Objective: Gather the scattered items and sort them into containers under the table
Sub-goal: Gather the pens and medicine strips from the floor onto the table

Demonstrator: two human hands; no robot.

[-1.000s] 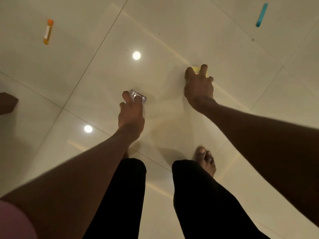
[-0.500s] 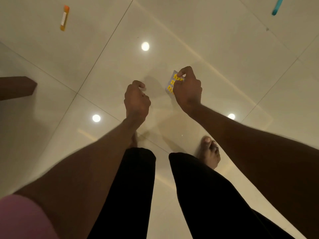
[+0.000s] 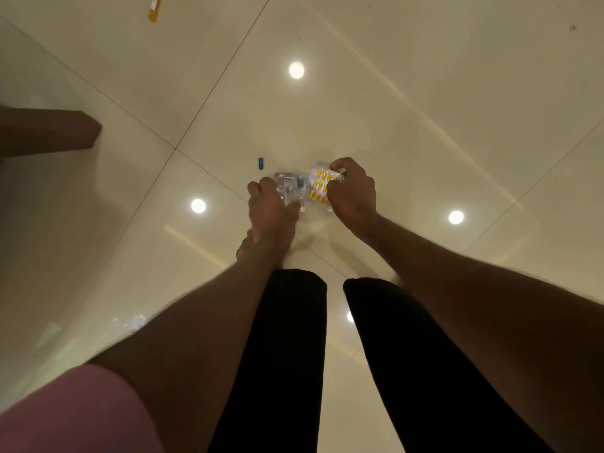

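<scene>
Blister packs (image 3: 318, 188) gripped, one per hand (image 3: 351, 191)

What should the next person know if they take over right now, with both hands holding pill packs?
Left hand: grips a mostly empty clear pill pack.
Right hand: pinches a pill pack with yellow pills.
On the floor: a loose blue capsule just beyond the left hand, and an orange tube at the top edge.
Done: two packs picked up.
Left: gather the capsule and tube, then sort everything into containers, which are not in view.
</scene>
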